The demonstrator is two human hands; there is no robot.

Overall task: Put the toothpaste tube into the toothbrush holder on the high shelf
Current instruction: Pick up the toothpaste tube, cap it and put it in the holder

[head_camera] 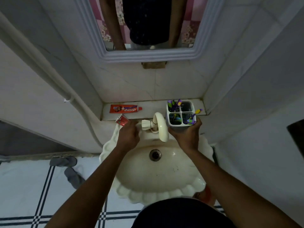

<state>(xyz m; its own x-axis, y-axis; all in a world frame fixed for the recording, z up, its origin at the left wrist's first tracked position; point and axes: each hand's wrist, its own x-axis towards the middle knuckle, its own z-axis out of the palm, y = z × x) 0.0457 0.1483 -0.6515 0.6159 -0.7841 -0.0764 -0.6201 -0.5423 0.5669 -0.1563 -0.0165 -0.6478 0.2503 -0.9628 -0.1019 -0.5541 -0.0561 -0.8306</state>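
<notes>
On the far left of the floor lies a pair of grey slippers [69, 168] on white tile with dark stripes. Up on the shelf [153, 106] behind the basin, a red toothpaste tube [125, 108] lies flat with its cap toward the right, untouched. Just below it, at the shelf's front edge, the left hand [128, 135] has its fingers closed around a second, smaller red tube [122, 121], whose crimped end sticks out past the knuckles. Next comes the cream tap [160, 126] arching over the scalloped sink [189, 191]. To its right, the right hand [186, 138] wraps the base of the white four-compartment toothbrush holder [181, 115], fingers curled about its lower walls; it sits at the shelf's right end, and I cannot tell whether it is lifted. Purple-and-green toothbrushes [195, 115] stand in the back-left and front-right compartments; the back-right one looks free.

The tube is likely light and soft, its skin a little slick, so it is best pinched near the stiffer cap shoulder and dropped in upright.
</notes>
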